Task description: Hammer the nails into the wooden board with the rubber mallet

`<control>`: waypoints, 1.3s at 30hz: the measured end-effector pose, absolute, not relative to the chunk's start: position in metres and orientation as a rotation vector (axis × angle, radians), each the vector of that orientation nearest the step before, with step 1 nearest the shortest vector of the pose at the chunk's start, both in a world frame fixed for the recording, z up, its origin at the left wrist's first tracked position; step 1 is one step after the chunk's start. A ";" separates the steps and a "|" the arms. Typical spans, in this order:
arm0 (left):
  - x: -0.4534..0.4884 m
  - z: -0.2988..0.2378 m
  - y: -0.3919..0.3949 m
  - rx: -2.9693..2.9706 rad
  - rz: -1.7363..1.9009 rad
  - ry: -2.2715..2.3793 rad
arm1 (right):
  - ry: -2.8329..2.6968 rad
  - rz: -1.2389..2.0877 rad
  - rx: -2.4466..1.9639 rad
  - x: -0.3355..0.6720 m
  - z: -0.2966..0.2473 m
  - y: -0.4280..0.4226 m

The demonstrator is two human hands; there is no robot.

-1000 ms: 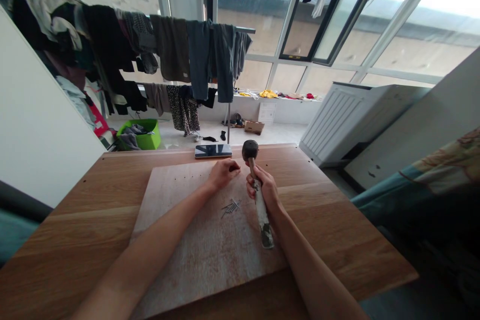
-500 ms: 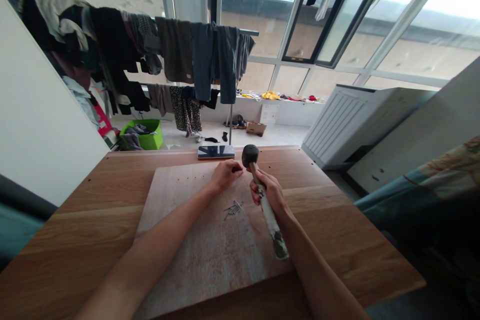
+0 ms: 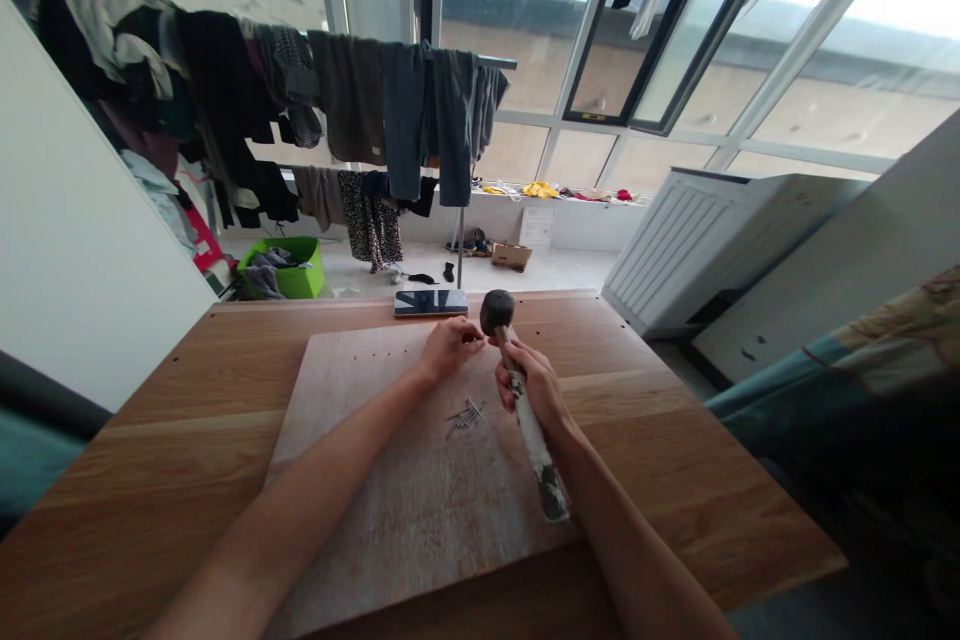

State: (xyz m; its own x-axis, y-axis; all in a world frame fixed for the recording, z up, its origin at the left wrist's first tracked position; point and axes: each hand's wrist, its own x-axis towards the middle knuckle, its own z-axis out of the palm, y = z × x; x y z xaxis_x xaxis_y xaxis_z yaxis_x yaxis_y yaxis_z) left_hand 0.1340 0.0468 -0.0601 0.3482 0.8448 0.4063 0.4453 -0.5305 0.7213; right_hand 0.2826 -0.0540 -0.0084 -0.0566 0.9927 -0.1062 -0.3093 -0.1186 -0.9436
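My right hand (image 3: 531, 382) is wrapped around the pale, worn handle of a black-headed rubber mallet (image 3: 497, 312). The head is raised beside my left fingertips, apart from them as far as I can see. My left hand (image 3: 452, 348) rests at the far part of a whitish wooden board (image 3: 375, 500), thumb and fingers pinched together. Whatever is between those fingertips is too small to make out. A small pile of loose nails (image 3: 468, 416) lies on the board between my forearms. Several small dark dots run in a row near the board's far edge, left of my left hand.
The board lies on a wooden table (image 3: 675, 480). A phone (image 3: 431, 302) sits just beyond the board, near the table's far edge. Behind the table are a drying rack with hanging clothes (image 3: 349, 100), a green basket (image 3: 304, 278) and a white ribbed cabinet-like unit (image 3: 667, 240).
The mallet and my right hand have shifted very slightly to the left, and the handle's lower end has swung a little left. My left hand stays pinched in nearly the same place.
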 end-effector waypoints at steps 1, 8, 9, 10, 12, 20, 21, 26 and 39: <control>0.134 -0.060 0.047 2.122 1.069 1.119 | -0.943 1.462 -1.033 0.283 -0.009 -0.054; 0.134 -0.062 0.047 2.118 1.068 1.101 | -0.947 1.487 -0.996 0.281 -0.011 -0.054; 0.134 -0.062 0.047 2.122 1.068 1.098 | -0.951 1.490 -1.003 0.280 -0.011 -0.054; 0.134 -0.062 0.047 2.126 1.068 1.094 | -0.953 1.487 -1.011 0.280 -0.012 -0.054; 0.134 -0.062 0.047 2.127 1.066 1.094 | -0.946 1.474 -1.007 0.279 -0.013 -0.055; 0.135 -0.064 0.048 2.105 1.066 1.131 | -0.903 1.491 -0.955 0.278 -0.019 -0.054; 0.135 -0.064 0.048 2.112 1.063 1.132 | -0.894 1.484 -0.934 0.279 -0.020 -0.053; 0.135 -0.061 0.047 2.116 1.044 1.155 | -0.882 1.478 -0.955 0.283 -0.021 -0.049; 0.123 -0.033 0.047 2.097 0.827 1.165 | -0.799 1.408 -0.902 0.285 -0.023 -0.046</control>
State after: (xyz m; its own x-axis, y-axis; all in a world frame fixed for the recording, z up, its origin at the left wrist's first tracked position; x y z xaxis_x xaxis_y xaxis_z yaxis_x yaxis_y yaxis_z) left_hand 0.1226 0.0468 -0.0328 0.4223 0.8768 0.2299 0.5065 -0.4386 0.7424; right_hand 0.2848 -0.0460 -0.0233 0.0245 0.9980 -0.0587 -0.4609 -0.0408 -0.8865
